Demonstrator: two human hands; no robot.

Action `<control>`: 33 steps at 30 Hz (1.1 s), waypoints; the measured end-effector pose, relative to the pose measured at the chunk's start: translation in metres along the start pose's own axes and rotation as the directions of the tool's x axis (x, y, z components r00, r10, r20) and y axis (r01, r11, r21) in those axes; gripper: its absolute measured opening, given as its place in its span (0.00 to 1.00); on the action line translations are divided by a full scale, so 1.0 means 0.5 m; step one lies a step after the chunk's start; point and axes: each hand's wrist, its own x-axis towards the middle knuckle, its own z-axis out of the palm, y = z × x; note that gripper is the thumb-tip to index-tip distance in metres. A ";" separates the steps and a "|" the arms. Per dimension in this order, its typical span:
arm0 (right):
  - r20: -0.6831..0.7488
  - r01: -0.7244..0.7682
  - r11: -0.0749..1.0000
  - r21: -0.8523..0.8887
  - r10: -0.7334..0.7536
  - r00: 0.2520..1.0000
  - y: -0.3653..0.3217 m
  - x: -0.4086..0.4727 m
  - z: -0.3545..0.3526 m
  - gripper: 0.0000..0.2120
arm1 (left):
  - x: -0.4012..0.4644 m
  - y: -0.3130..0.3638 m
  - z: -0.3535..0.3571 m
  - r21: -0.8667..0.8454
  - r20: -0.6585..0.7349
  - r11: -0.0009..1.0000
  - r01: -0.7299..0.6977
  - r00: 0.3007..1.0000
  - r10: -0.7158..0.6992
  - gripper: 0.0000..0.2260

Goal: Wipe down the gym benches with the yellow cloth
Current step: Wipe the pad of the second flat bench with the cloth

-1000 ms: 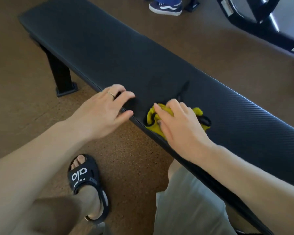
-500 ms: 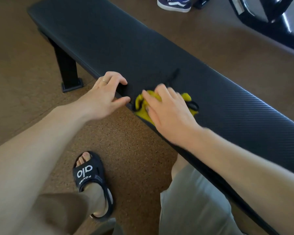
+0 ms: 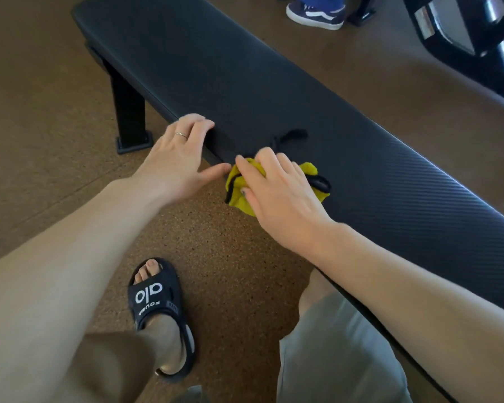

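Note:
A long black padded gym bench (image 3: 274,91) runs from upper left to lower right. The bunched yellow cloth (image 3: 236,196) with black trim lies on the bench's near edge and partly hangs over it. My right hand (image 3: 277,193) presses down on the cloth with fairly straight fingers, thumb against its near side. My left hand (image 3: 178,158) rests on the bench edge just left of the cloth, fingertips on the pad and thumb pointing at the cloth. A dark streak (image 3: 291,135) shows on the pad just beyond the cloth.
The bench's black leg (image 3: 128,112) stands on the brown cork floor at left. My sandalled foot (image 3: 160,309) and knees are below the bench. Another person's blue shoe (image 3: 314,16) is at the top, and a black machine frame (image 3: 477,45) fills the upper right.
Both hands have slid a little leftward along the near edge toward the bench leg, the right hand carrying the cloth with it. The streak on the pad stays behind it.

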 end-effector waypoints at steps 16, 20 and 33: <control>0.027 -0.174 0.985 -0.001 0.174 0.984 0.083 0.233 0.034 0.24 | 0.013 -0.007 0.014 0.060 0.075 0.989 0.138 0.987 -0.142 0.47; -0.030 -0.091 0.995 0.030 0.092 0.995 0.033 0.100 0.015 0.23 | 0.014 -0.007 0.016 0.071 0.086 0.987 0.143 0.985 -0.149 0.43; 0.007 -0.243 0.970 0.032 0.243 0.970 0.238 0.248 0.036 0.23 | 0.032 0.037 0.025 -0.081 0.131 0.952 0.296 0.950 -0.284 0.40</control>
